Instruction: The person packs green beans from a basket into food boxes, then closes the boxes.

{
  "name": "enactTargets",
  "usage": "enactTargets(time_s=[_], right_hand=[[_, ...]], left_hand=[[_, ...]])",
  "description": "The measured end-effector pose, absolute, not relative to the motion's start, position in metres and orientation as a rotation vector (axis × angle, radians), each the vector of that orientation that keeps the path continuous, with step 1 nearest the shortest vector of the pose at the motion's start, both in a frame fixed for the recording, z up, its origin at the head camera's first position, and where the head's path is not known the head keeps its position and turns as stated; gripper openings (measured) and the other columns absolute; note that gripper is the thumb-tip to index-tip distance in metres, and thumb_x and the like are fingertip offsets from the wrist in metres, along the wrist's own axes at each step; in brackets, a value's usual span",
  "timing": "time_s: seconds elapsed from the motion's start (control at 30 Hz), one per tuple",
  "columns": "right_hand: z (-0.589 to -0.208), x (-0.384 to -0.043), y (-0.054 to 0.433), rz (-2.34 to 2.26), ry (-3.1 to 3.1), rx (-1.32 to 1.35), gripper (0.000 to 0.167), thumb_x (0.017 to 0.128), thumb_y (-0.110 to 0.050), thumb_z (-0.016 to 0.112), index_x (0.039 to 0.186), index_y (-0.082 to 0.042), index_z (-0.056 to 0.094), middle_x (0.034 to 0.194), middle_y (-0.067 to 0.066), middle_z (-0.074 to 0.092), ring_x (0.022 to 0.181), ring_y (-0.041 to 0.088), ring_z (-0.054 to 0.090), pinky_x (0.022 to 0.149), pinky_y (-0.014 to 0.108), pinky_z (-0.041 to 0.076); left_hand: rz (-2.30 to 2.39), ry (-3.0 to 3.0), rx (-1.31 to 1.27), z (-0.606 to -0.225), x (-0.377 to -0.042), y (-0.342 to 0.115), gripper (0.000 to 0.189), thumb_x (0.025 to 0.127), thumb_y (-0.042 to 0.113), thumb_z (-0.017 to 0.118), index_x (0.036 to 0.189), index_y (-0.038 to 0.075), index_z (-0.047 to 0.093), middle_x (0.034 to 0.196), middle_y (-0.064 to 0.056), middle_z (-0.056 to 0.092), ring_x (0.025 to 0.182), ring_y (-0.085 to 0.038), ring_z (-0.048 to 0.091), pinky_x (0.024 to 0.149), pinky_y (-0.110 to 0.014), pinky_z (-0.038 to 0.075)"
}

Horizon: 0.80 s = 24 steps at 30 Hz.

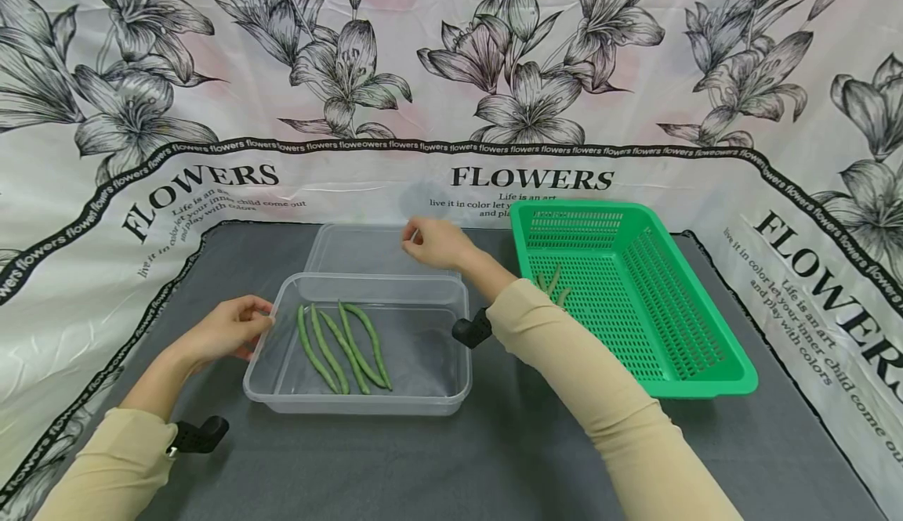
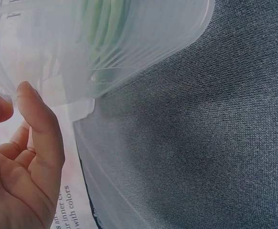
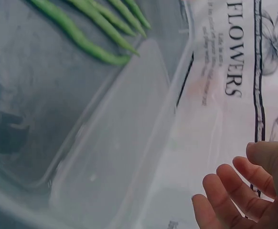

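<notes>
A clear plastic box [image 1: 430, 405] stands on the grey cloth with several green beans [image 1: 342, 349] lying lengthwise inside, towards its left half. My left hand [image 1: 229, 329] is at the box's upper left corner, thumb and index finger pinching the rim; in the left wrist view the thumb [image 2: 36, 107] lies against the outer wall. Beyond the box's far side, my right hand [image 1: 437, 243] hovers over a flat clear lid [image 1: 353, 248]. Its fingers are loosely bent with nothing between them, as the right wrist view shows too.
To the right sits a green perforated basket [image 1: 698, 302]. A few more beans [image 1: 553, 280] lie at its left side, partly hidden by the right sleeve [image 1: 585, 372]. A white floral cloth [image 1: 395, 176] rises behind the grey cloth [image 1: 395, 466] and borders it on both sides.
</notes>
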State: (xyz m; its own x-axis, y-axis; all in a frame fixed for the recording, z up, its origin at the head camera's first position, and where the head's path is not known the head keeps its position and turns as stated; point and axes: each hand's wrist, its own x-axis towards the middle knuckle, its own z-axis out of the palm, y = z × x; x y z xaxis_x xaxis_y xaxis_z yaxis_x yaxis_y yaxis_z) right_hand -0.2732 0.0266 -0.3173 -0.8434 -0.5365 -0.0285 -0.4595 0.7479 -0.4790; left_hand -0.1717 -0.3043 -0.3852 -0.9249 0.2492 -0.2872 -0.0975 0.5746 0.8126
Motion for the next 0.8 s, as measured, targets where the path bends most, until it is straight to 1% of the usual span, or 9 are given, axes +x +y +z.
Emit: enactTargets(time_s=[0.3, 0.4, 0.53, 0.8], right_hand=[[-0.305, -0.292, 0.063, -0.699, 2.861, -0.716, 0.02, 0.094, -0.02, 0.051, 0.107, -0.007, 0.058, 0.098, 0.01, 0.064, 0.081, 0.021, 0.06, 0.071, 0.033, 0.047], [-0.301, -0.297, 0.078, -0.693, 2.886, -0.677, 0.021, 0.094, -0.021, 0.05, 0.107, -0.007, 0.058, 0.099, 0.011, 0.064, 0.081, 0.023, 0.06, 0.07, 0.034, 0.047], [-0.297, -0.3, 0.1, -0.675, 2.923, -0.639, 0.023, 0.094, -0.021, 0.05, 0.108, -0.005, 0.058, 0.101, 0.014, 0.064, 0.084, 0.026, 0.06, 0.073, 0.038, 0.047], [-0.304, -0.304, 0.145, -0.699, 2.943, -0.485, 0.024, 0.095, -0.022, 0.049, 0.11, -0.004, 0.056, 0.105, 0.017, 0.062, 0.09, 0.029, 0.059, 0.076, 0.042, 0.046]], left_hand=[[1.288, 2.433, 0.108, -0.384, -0.173, -0.302, 0.045, 0.097, 0.024, 0.047, 0.129, -0.006, 0.038, 0.098, -0.015, 0.055, 0.08, -0.017, 0.055, 0.064, -0.034, 0.054], [1.29, 2.431, 0.107, -0.384, -0.173, -0.302, 0.045, 0.097, 0.023, 0.047, 0.129, -0.007, 0.037, 0.097, -0.015, 0.055, 0.08, -0.017, 0.055, 0.064, -0.034, 0.054], [1.296, 2.427, 0.112, -0.384, -0.173, -0.302, 0.045, 0.097, 0.023, 0.047, 0.129, -0.007, 0.037, 0.097, -0.015, 0.055, 0.08, -0.017, 0.055, 0.064, -0.034, 0.054], [1.291, 2.433, 0.107, -0.386, -0.172, -0.304, 0.045, 0.097, 0.024, 0.047, 0.129, -0.007, 0.037, 0.096, -0.015, 0.055, 0.08, -0.017, 0.055, 0.064, -0.034, 0.054]])
